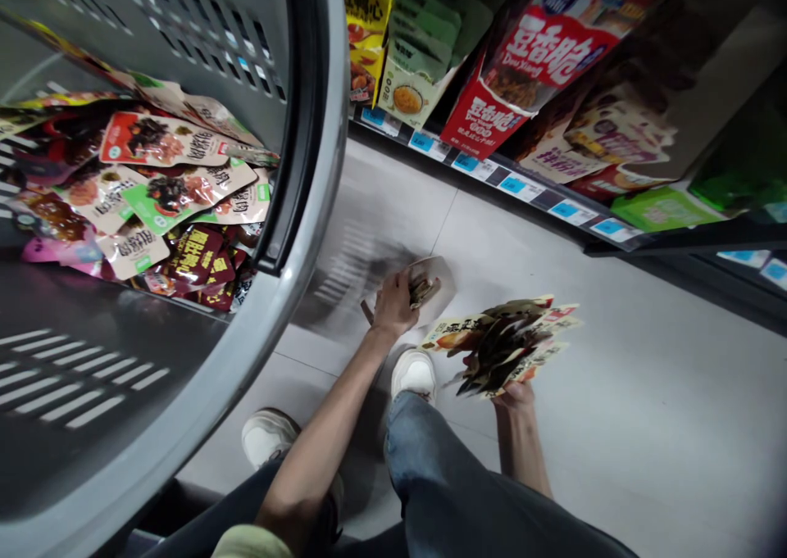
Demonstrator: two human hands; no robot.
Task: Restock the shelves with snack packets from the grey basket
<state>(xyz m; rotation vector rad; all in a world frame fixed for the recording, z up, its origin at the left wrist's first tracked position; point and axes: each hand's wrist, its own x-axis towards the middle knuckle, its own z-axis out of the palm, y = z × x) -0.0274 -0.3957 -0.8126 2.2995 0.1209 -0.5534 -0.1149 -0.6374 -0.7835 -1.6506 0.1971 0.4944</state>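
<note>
Head view: basket (320,173) near held packets (504,341), shelf (534,193) beyond

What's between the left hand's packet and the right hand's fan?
Head view: only a narrow strip of bare grey floor tile between the pale snack packet in the left hand and the fan of printed packets in the right hand.

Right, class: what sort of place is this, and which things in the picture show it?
Most likely a shop aisle, perhaps a supermarket. Shelves of snack packets carry blue price tags, a grey basket holds more packets, and the right hand holds a fan of packets.
</note>
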